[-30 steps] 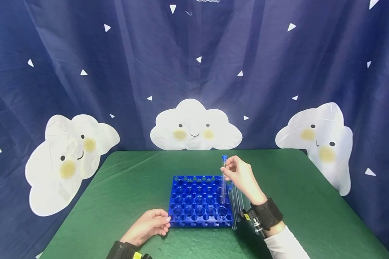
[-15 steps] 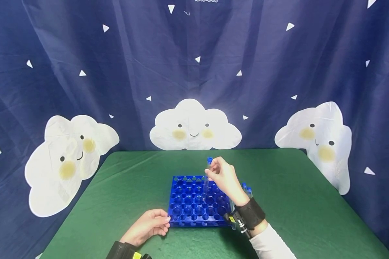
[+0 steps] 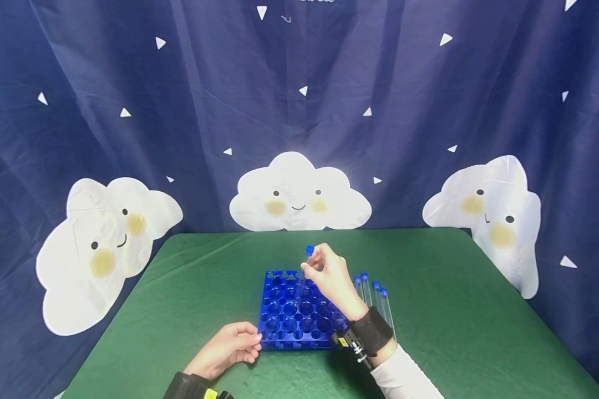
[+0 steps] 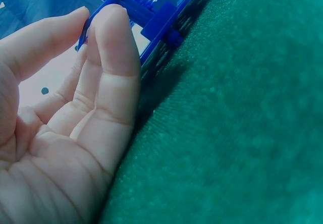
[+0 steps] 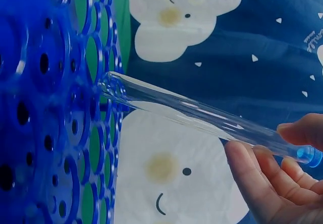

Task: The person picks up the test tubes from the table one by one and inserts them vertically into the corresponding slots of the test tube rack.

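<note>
A clear test tube with a blue cap is pinched near its capped end between the thumb and fingers of my right hand. Its rounded lower end is at the rack's top plate, slightly tilted; whether it has entered a hole I cannot tell. The blue test tube rack, full of round holes, stands on the table in front of me. At the rack's near left corner, my left hand pinches the edge of its top plate between thumb and fingers, as the left wrist view shows.
Several capped test tubes lie on the green table just right of the rack, partly hidden behind my right wrist. A dark blue curtain with white clouds hangs behind the table.
My right hand has carried the test tube leftward over the rack, from its right side toward the middle. More of the tubes on the right have come into view. My left hand has stayed put.
</note>
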`<act>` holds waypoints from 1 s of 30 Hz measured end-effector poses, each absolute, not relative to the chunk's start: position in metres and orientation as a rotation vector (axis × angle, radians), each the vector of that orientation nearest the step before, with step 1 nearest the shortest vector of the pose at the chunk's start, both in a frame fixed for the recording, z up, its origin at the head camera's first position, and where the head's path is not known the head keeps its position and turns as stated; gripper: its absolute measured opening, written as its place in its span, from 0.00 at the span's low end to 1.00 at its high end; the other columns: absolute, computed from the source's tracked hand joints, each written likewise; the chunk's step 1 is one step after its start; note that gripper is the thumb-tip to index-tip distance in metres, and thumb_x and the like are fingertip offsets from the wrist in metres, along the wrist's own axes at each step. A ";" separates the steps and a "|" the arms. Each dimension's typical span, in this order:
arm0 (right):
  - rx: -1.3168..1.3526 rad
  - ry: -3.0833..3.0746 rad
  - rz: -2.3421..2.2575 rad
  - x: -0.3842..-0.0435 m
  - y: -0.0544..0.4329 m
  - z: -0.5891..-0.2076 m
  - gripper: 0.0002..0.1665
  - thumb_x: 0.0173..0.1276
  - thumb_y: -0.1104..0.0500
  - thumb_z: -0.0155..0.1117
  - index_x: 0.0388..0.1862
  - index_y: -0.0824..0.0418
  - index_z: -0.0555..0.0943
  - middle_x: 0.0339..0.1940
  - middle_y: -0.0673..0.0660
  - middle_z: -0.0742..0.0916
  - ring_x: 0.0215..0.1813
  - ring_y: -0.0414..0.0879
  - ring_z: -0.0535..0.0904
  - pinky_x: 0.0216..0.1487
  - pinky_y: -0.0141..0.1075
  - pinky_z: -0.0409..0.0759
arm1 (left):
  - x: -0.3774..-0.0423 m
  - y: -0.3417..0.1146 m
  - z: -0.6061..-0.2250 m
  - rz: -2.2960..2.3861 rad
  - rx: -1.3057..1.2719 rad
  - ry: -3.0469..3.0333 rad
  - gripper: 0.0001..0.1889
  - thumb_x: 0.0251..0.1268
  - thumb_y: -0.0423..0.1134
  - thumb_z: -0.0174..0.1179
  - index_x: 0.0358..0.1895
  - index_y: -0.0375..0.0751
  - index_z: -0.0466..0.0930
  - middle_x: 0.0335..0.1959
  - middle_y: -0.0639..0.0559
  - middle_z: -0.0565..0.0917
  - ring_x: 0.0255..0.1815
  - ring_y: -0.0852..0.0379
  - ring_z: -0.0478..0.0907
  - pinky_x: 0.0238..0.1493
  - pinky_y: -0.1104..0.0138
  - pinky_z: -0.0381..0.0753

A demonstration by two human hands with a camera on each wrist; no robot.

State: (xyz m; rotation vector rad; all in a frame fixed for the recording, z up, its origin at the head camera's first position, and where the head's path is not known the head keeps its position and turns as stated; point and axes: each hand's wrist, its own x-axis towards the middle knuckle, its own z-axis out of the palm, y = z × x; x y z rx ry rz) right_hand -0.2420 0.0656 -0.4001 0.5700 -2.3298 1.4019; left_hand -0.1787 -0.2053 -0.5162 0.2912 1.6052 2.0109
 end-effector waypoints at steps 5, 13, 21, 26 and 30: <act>0.582 -2.323 1.407 -0.240 0.058 -0.401 0.14 0.60 0.62 0.68 0.34 0.59 0.70 0.28 0.49 0.85 0.30 0.41 0.81 0.29 0.32 0.77 | -0.178 -0.206 -0.516 2.008 0.295 1.608 0.03 0.67 0.30 0.54 0.37 0.42 0.75 0.30 0.52 0.83 0.29 0.62 0.80 0.34 0.70 0.83; 0.613 -2.315 1.446 -0.239 0.044 -0.400 0.13 0.60 0.62 0.68 0.35 0.59 0.70 0.30 0.50 0.86 0.32 0.42 0.83 0.32 0.34 0.79 | -0.178 -0.206 -0.517 2.006 0.295 1.617 0.04 0.68 0.30 0.53 0.37 0.42 0.76 0.30 0.52 0.83 0.29 0.61 0.80 0.34 0.70 0.83; 0.668 -2.301 1.421 -0.240 0.031 -0.401 0.13 0.60 0.63 0.67 0.35 0.59 0.70 0.29 0.51 0.85 0.33 0.43 0.82 0.30 0.32 0.79 | -0.179 -0.205 -0.518 2.002 0.288 1.623 0.03 0.68 0.31 0.54 0.36 0.43 0.76 0.30 0.53 0.83 0.29 0.62 0.80 0.34 0.70 0.83; 0.677 -2.295 1.444 -0.241 0.024 -0.404 0.13 0.61 0.63 0.67 0.35 0.59 0.70 0.30 0.51 0.84 0.34 0.43 0.82 0.29 0.29 0.78 | -0.179 -0.205 -0.516 2.008 0.272 1.616 0.04 0.68 0.31 0.54 0.36 0.43 0.76 0.29 0.53 0.83 0.29 0.62 0.80 0.34 0.70 0.83; 0.699 -2.280 1.441 -0.243 0.019 -0.405 0.13 0.61 0.64 0.67 0.36 0.61 0.70 0.30 0.52 0.84 0.34 0.44 0.82 0.31 0.30 0.79 | -0.179 -0.205 -0.516 2.012 0.261 1.609 0.03 0.67 0.30 0.54 0.36 0.42 0.76 0.29 0.53 0.83 0.28 0.62 0.80 0.34 0.70 0.83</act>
